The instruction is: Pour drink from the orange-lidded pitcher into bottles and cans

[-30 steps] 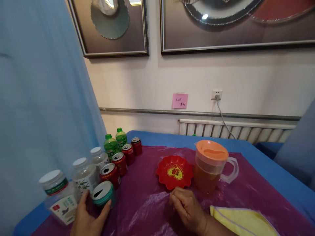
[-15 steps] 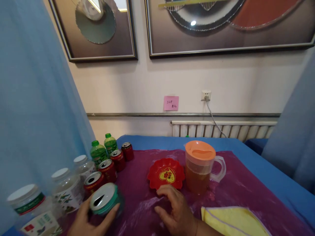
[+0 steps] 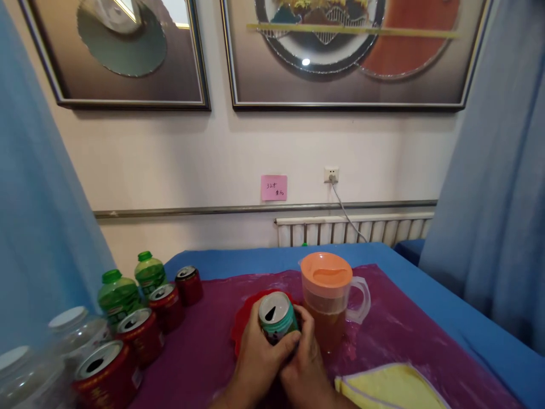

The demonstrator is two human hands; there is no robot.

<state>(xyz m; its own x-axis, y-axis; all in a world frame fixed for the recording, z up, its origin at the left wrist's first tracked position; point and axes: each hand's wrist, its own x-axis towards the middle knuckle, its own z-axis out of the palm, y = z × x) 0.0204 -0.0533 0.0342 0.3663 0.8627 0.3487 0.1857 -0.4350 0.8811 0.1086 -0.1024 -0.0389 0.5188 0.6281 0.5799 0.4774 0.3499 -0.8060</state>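
A teal drink can (image 3: 276, 316) with an opened top is between both hands, upright with a slight tilt. My left hand (image 3: 259, 355) is closed around its left and front side. My right hand (image 3: 304, 352) wraps the can's right side, with its fingers partly hidden behind it. Just behind the can lies a red scalloped plate (image 3: 239, 326), partly covered by the hands. To the right of it stands a clear pitcher (image 3: 327, 307) with an orange lid and amber liquid inside.
Several opened red cans (image 3: 142, 336) line the left side, beside two green bottles (image 3: 119, 297) and white-lidded clear jars (image 3: 79, 329). A folded yellow cloth (image 3: 389, 389) lies front right. Purple sheeting (image 3: 204, 341) covers the blue table (image 3: 409, 284); a radiator (image 3: 353, 230) stands behind.
My left hand has carried the teal can rightward from beside the red cans to in front of the plate. My right hand has closed on it too. The view has shifted right.
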